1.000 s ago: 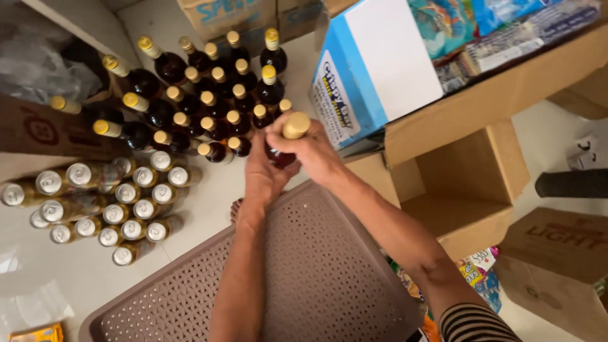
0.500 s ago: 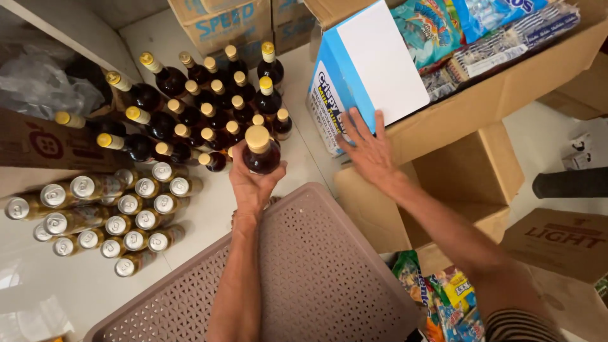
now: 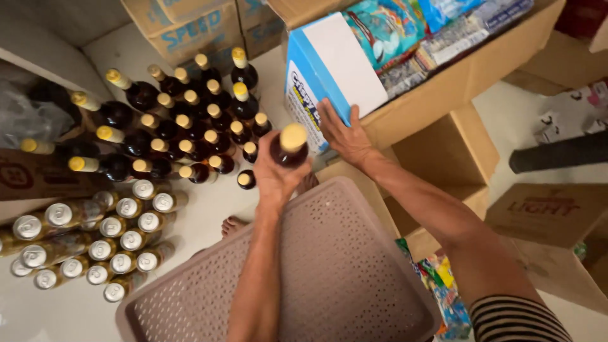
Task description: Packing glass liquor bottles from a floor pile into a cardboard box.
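My left hand (image 3: 273, 180) grips 1 dark glass bottle with a yellow cap (image 3: 290, 146); my right hand (image 3: 345, 136) lies open against the blue-and-white carton (image 3: 329, 69); many bottles already stand beyond.

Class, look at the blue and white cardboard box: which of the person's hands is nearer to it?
Right. The right hand lies flat against the blue and white cardboard box. The left hand is apart from it, its grip around a dark brown glass bottle with a yellow cap.

Pale floor (image 3: 209, 215), stacked cardboard boxes (image 3: 190, 28) (brown, some open), soft indoor light
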